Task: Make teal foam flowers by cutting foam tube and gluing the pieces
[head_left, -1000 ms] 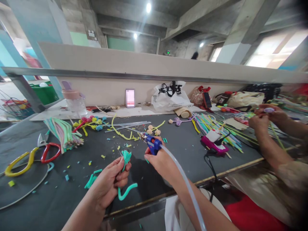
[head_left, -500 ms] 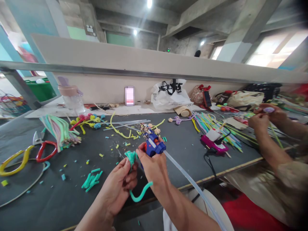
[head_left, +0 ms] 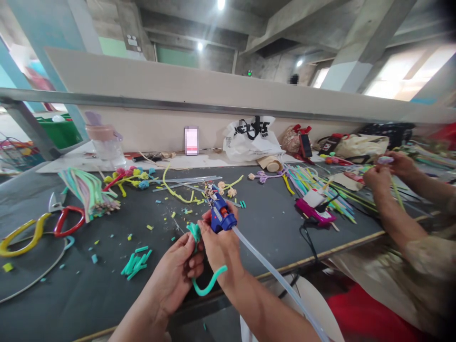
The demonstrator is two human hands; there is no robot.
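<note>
My left hand [head_left: 180, 268] is closed around a teal pipe cleaner [head_left: 208, 282] whose fuzzy tip [head_left: 194, 231] sticks up above the fingers while its tail curls out below. My right hand [head_left: 221, 247] grips a blue glue gun [head_left: 220, 216] with a clear glue stick [head_left: 270, 273] trailing back toward me. The two hands touch, thumb against fingers, above the near edge of the dark table [head_left: 267, 223].
Cut teal pieces [head_left: 135, 262], coloured scraps, scissors with red and yellow handles [head_left: 69, 221] and a bundle of pastel pipe cleaners [head_left: 87, 192] lie to the left. A pink tool [head_left: 315, 211], a white bag [head_left: 251, 137] and another person's hands [head_left: 383, 175] are to the right.
My right hand with the glue gun has come back and left until it meets my left hand. The left hand has lifted the teal pipe cleaner slightly.
</note>
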